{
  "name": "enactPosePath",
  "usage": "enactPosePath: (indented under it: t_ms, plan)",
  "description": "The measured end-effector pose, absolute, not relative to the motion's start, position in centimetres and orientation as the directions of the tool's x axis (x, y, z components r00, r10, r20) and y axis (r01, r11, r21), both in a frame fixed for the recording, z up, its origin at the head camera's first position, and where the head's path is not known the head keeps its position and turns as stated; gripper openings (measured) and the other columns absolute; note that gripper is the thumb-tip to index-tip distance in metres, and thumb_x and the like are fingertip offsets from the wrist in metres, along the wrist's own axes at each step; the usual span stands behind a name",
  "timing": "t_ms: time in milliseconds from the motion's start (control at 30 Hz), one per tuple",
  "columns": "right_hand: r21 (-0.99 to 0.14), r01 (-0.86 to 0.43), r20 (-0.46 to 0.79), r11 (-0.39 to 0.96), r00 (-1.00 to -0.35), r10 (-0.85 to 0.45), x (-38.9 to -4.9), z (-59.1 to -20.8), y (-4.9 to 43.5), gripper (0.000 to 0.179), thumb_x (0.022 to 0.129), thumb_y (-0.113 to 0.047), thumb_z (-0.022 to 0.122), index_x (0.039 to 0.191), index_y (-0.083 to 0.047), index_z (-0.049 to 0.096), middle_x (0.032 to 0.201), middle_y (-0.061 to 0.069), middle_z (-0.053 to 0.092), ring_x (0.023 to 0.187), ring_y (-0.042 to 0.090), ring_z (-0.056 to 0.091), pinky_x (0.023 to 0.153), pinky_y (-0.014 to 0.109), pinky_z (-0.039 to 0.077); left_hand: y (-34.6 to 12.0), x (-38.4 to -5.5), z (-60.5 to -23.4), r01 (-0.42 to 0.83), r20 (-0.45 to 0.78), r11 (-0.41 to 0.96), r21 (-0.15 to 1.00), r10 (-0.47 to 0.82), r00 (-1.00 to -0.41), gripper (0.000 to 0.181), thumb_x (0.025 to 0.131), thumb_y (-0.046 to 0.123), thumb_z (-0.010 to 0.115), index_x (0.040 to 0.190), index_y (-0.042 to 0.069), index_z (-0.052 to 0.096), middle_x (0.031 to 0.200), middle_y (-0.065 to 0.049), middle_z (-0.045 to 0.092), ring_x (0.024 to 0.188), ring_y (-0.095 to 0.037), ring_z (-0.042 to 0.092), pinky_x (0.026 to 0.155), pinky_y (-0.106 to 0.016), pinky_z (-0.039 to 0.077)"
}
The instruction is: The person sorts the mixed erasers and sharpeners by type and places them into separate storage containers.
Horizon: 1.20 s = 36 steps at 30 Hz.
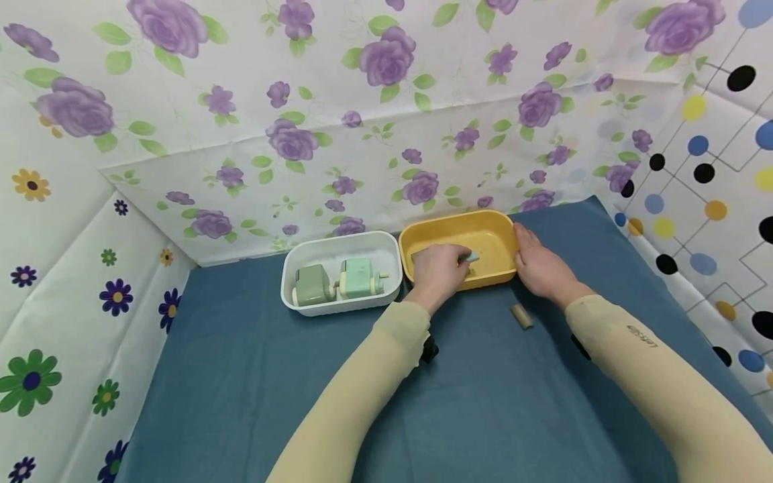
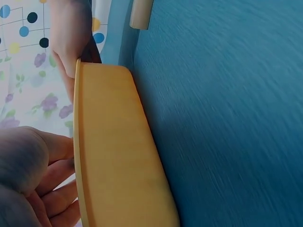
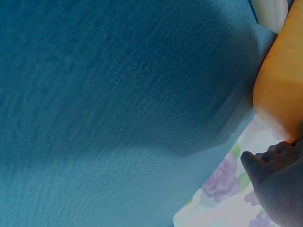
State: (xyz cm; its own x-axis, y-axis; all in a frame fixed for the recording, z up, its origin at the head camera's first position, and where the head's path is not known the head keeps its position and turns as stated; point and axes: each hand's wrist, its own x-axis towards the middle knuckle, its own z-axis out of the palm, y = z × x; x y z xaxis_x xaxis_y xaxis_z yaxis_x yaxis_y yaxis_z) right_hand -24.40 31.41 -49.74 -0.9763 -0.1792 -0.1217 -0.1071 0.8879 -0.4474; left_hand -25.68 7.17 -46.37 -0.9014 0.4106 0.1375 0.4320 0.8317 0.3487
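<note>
My left hand (image 1: 439, 268) reaches into the yellow basin (image 1: 417, 231) with curled fingers. It pinches a small block with a light blue end (image 1: 474, 256); most of the block is hidden by the fingers. A greyish piece (image 1: 418, 255) shows on the other side of that hand. Outside the basin's right end, my right hand (image 1: 543, 268) rests flat against the wall with extended fingers. In the left wrist view the basin's rim (image 2: 79, 142) covers what the left fingers hold. A short beige stick-like piece (image 1: 521, 316) lies on the cloth in front of the basin.
A white basin (image 1: 290, 275) stands left of the yellow one, holding a dark green pencil sharpener (image 1: 312, 285) and a mint pencil sharpener (image 1: 356, 276) with cranks. Blue cloth (image 1: 241, 376) covers the table. Flower-patterned sheeting (image 1: 241, 194) rises close behind both basins.
</note>
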Motion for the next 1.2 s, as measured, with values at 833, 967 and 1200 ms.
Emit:
enactPosePath:
  t_ms: [833, 967, 1200]
  plan:
    - [-0.451, -0.102, -0.104, 0.887, -0.981, -0.165, -24.2, -49.7, 31.4, 0.065, 0.117, -0.02, 0.026, 0.17, 0.0, -0.006, 0.177, 0.025, 0.002, 0.162, 0.047, 0.007, 0.128, 0.064, 0.015, 10.9, -26.5, -47.7, 0.411, 0.042, 0.838, 0.36, 0.425, -0.904, 0.027, 0.105, 0.04, 0.072, 0.129, 0.033, 0.081, 0.122, 0.016, 0.077, 0.102, -0.006, 0.073, 0.087, -0.027, 0.059]
    - [-0.439, -0.103, -0.098, 0.893, -0.982, -0.161, -24.3, -49.8, 31.3, 0.066, 0.116, -0.019, 0.028, 0.17, 0.001, -0.004, 0.177, 0.025, 0.004, 0.162, 0.047, 0.008, 0.128, 0.064, 0.015, 10.7, -26.5, -47.9, 0.422, 0.026, 0.836, 0.35, 0.442, -0.897, 0.031, 0.107, 0.041, 0.068, 0.134, 0.031, 0.078, 0.128, 0.015, 0.075, 0.106, -0.007, 0.073, 0.089, -0.029, 0.06]
    - [-0.437, -0.097, -0.112, 0.894, -0.981, -0.161, -24.4, -49.7, 31.3, 0.066, 0.117, -0.02, 0.027, 0.17, 0.0, -0.006, 0.177, 0.024, 0.002, 0.162, 0.046, 0.006, 0.129, 0.063, 0.014, 9.8, -26.3, -48.0, 0.429, 0.069, 0.833, 0.35, 0.434, -0.898, 0.031, 0.109, 0.041, 0.065, 0.135, 0.03, 0.078, 0.111, 0.011, 0.08, 0.076, -0.007, 0.07, 0.061, -0.026, 0.056]
